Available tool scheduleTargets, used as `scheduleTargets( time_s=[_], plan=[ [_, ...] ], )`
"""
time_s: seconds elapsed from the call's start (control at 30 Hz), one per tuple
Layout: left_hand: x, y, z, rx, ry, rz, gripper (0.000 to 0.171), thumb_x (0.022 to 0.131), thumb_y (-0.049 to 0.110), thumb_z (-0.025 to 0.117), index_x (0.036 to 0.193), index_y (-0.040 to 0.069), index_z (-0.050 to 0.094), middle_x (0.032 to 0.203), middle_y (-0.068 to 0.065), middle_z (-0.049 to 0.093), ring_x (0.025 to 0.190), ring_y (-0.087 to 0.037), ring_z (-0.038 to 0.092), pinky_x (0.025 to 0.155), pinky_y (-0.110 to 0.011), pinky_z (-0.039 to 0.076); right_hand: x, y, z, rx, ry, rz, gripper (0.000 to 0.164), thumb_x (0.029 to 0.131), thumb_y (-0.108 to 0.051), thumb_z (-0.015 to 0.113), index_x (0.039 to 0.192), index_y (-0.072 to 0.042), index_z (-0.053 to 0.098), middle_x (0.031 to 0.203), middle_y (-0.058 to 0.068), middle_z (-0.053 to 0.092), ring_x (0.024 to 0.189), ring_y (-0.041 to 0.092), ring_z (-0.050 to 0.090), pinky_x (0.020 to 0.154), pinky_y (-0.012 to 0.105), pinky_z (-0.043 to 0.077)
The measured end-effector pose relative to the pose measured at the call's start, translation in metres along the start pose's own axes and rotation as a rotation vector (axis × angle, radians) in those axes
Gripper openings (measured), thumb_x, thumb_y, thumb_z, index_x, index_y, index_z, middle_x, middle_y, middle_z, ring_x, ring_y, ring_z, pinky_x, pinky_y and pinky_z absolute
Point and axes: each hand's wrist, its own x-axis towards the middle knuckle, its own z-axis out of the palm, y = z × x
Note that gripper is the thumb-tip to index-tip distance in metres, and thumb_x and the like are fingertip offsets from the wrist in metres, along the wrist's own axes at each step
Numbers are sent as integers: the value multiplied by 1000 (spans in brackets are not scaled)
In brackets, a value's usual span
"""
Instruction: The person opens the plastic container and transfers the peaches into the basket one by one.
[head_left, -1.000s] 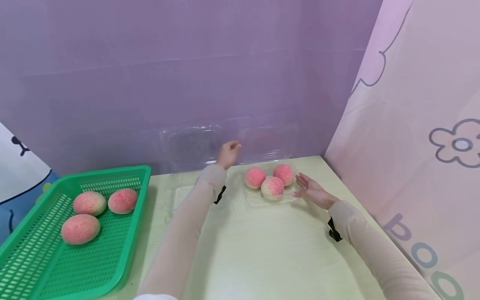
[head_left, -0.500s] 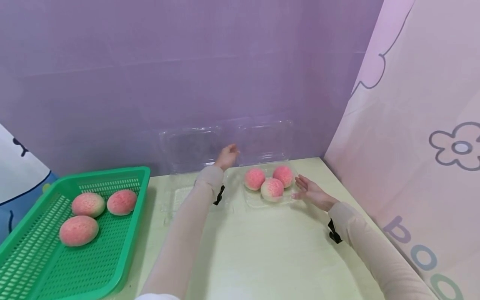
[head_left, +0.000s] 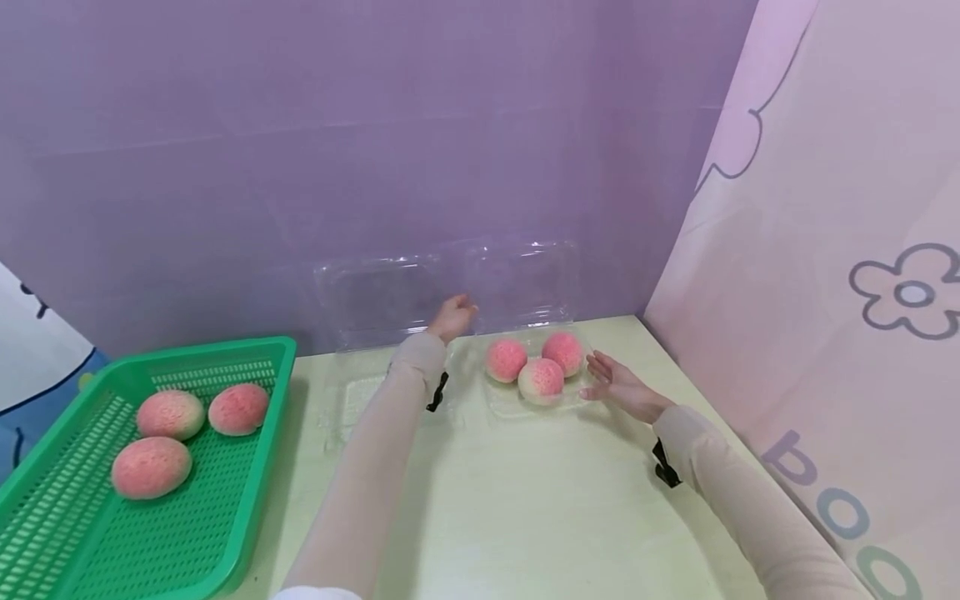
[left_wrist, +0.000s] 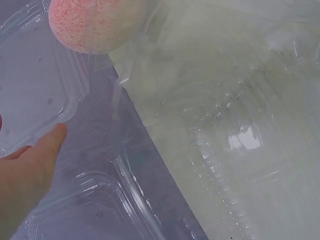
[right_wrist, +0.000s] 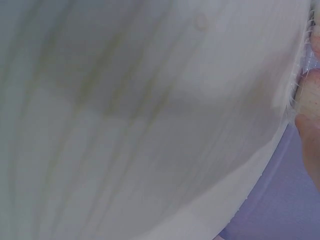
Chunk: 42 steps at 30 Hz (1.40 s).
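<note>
Three round, peach-like pink-and-cream pieces (head_left: 541,382) sit in the base of a clear plastic clamshell box (head_left: 510,408) at the back of the table. Its lid (head_left: 525,283) stands raised behind them, against the purple cloth. My left hand (head_left: 453,318) is at the lid's left edge; in the left wrist view its index finger (left_wrist: 47,142) is straight, its tip by the lid's rounded corner. On the box's right side, my right hand (head_left: 622,388) rests with fingers extended, its thumb (right_wrist: 310,145) by the box edge in the right wrist view.
A second clear clamshell box (head_left: 378,296), lid raised, stands to the left, partly behind my left forearm. A green mesh basket (head_left: 247,500) at far left holds three more peach-like pieces (head_left: 152,468). Purple cloth and a pink printed wall (head_left: 810,275) bound the table (head_left: 540,517).
The raised lid of the filled box stands a little more distinctly upright, its top slightly further left. My left hand has dipped slightly; my right hand stays at the box's right side.
</note>
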Motion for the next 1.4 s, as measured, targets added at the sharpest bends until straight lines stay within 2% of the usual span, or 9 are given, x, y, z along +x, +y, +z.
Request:
scheduleTargets(
  time_s=[0.1,0.33,0.43,0.53,0.6,0.77,0.87,1.07,1.4],
  plan=[
    [17,-15,-1,27,2,17,59,96,27,42,144,1,21,146,-16,31,135,-28,30,112,-39,24,2,-2,0,-12,0,4,94,86,-13,61,145,-2,-11,154,16,-3,140,34,1,113,51,9],
    [110,-84,2,73,35,48,66,91,38,50,144,7,25,146,-9,34,131,-23,37,106,-34,34,5,-4,0,-1,-1,0,93,87,-11,60,145,-3,-12,153,16,-4,140,35,1,113,50,9],
    [87,-72,1,80,43,48,63,90,36,53,142,6,32,144,-8,37,130,-22,38,105,-33,35,5,-3,1,0,-8,2,94,86,-12,61,145,-2,-12,153,17,-4,140,35,1,112,50,9],
    [41,-40,2,111,63,73,55,91,26,52,137,-1,37,140,-14,42,127,-27,41,103,-35,38,4,-3,1,-15,-19,0,94,87,-13,61,144,-1,-12,153,18,-4,140,36,1,112,51,9],
    [11,-14,4,133,40,38,49,92,18,48,136,-1,38,139,-15,43,128,-29,40,106,-40,35,4,-2,0,-16,-17,-1,95,86,-14,61,144,-1,-12,153,18,-4,140,36,1,112,51,9],
    [-20,5,20,181,31,94,39,89,13,52,126,1,50,125,-14,55,115,-28,51,96,-39,45,5,0,-3,-10,-6,-3,95,85,-15,63,145,-2,-11,153,17,-3,140,35,2,112,51,8],
    [-26,5,36,210,23,114,37,86,12,57,121,2,55,119,-12,59,110,-26,55,90,-35,48,3,1,-5,-12,-2,-6,95,85,-15,63,145,-1,-11,153,17,-2,140,36,1,112,52,8],
    [-20,-6,67,248,18,89,47,82,7,58,128,3,50,124,-11,56,112,-25,54,91,-35,48,-1,3,-6,-8,7,-3,94,86,-13,62,145,-1,-11,153,17,-2,140,36,2,112,52,8],
    [-5,-15,88,417,59,63,61,81,20,63,136,4,40,139,-19,35,122,-36,42,102,-42,38,-1,3,-4,8,13,-5,96,85,-17,64,145,-3,-10,154,15,-1,141,34,3,112,50,9]
  ],
)
